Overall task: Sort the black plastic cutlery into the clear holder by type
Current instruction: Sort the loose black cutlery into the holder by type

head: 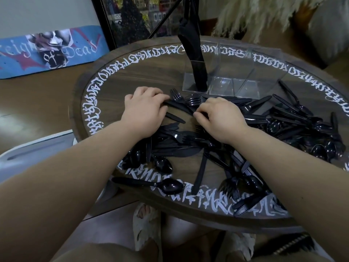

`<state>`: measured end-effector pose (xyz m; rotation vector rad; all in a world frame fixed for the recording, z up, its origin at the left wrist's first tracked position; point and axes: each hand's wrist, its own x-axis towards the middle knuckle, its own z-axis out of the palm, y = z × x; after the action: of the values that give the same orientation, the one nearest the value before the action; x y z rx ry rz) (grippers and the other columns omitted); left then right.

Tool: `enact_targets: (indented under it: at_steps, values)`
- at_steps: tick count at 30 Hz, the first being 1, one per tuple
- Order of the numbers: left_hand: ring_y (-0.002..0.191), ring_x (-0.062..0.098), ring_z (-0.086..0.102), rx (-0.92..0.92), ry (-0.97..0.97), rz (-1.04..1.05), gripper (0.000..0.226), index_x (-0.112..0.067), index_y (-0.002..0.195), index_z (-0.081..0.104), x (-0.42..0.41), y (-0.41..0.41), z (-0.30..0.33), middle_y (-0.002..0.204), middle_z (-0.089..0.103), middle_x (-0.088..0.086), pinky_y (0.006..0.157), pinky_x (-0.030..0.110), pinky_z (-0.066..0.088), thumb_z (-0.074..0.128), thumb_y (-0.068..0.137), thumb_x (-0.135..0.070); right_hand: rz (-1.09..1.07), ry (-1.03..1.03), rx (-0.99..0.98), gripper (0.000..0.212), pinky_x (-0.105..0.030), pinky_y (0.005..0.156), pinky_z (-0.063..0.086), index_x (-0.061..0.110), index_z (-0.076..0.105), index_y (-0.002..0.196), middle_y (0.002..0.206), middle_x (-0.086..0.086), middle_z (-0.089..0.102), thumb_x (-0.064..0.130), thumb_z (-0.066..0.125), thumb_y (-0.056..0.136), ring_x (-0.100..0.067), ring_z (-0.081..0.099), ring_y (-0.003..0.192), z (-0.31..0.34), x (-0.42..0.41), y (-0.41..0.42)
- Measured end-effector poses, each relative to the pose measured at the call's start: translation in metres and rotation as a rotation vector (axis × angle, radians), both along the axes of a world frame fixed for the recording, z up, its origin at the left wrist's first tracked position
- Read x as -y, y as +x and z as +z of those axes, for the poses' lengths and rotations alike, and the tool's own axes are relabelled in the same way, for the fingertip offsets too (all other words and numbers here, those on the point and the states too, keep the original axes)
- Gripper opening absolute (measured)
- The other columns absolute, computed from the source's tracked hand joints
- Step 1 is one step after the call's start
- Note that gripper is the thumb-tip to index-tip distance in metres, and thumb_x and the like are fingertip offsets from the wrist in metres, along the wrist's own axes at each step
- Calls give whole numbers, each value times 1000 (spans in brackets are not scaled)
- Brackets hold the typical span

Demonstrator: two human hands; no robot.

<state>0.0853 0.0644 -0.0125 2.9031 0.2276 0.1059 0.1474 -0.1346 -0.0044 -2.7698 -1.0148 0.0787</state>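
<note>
Blue board (51, 52) at wall: "Reign of Dead", partly covered. Table rim (105, 72) script: illegible.

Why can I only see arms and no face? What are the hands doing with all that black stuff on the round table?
The picture comes from a camera worn on a person's head, looking down, so you see only their arms and hands. There is no robot here.

The round wooden table has white writing round its edge. Scattered on it is a pile of black plastic cutlery: forks, spoons and knives, all mixed up.

At the back stands a clear holder with compartments. Its left-hand compartment already has black knives standing in it. The others look empty.

The left hand and right hand are both down on the pile, fingers curled onto some pieces near the forks. Exactly which pieces each grip holds is hard to tell.
</note>
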Motion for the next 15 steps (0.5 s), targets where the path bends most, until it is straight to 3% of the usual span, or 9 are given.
enact_targets:
  at_steps: [3, 9, 15]
  values:
    - [135, 23, 24, -85, 56, -8, 40, -36, 135, 48, 3, 13, -3, 143, 41, -10, 103, 45, 24, 42, 97, -45, -20, 23, -19, 37, -38, 91, 42, 21, 68, 111, 114, -1, 58, 44, 44, 97, -25, 47, 111, -3, 0, 1]
    - [123, 26, 39, -87, 73, 73, 20, -27, 106, 59, -5, 21, 2, 116, 59, -1, 98, 45, 30, 54, 92, -41, -99, -42, 32, 42, -42, 98, 40, 18, 58, 128, 132, -1, 50, 40, 48, 93, -29, 42, 120, -5, 6, 4]
    - [121, 30, 41, -192, 134, 112, 25, -27, 112, 59, -16, 19, 8, 117, 59, 2, 96, 46, 32, 53, 93, -41, -166, -30, 33, 44, -43, 98, 41, 15, 55, 130, 130, -4, 49, 36, 52, 91, -29, 45, 118, -3, 11, 1]
